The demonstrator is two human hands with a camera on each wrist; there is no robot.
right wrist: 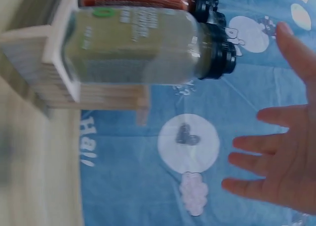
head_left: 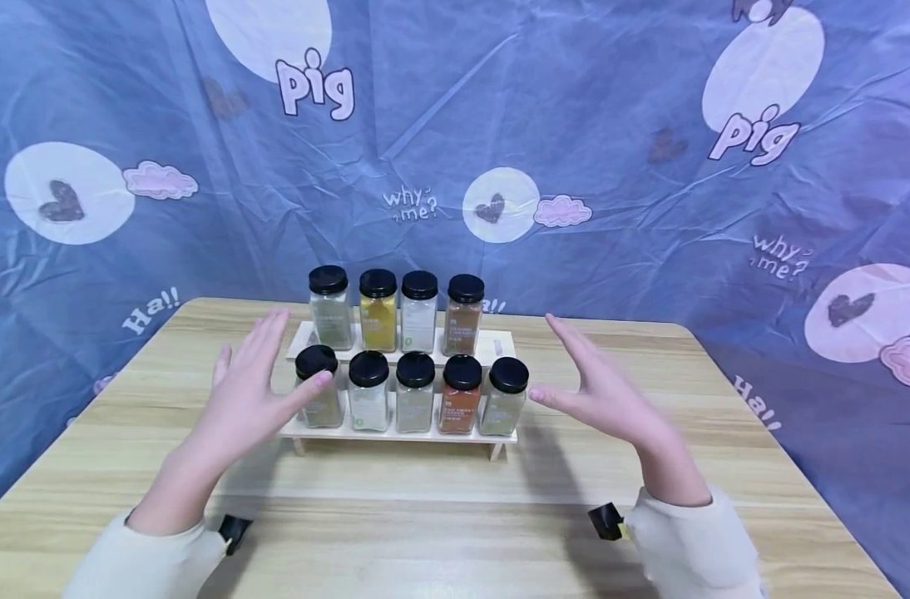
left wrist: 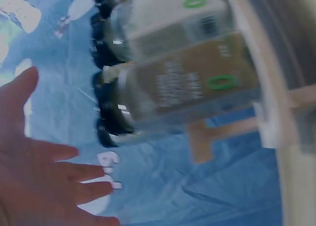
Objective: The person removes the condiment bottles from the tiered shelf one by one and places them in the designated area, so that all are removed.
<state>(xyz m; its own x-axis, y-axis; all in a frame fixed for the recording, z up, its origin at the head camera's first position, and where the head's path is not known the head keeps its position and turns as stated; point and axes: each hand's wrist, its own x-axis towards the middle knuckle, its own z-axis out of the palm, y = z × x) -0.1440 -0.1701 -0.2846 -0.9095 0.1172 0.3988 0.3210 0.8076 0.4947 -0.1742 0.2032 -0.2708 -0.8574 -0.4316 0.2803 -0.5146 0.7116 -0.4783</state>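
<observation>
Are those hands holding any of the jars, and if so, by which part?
Nothing is held. The left hand and right hand are open; the wrist views show gaps between them and the front row's leftmost jar and rightmost jar.

Nine clear jars [head_left: 415, 399] (all black-capped, one showing red, another yellow) stand upright on a pale two-tier rack [head_left: 496, 348], four behind, five in front.
</observation>
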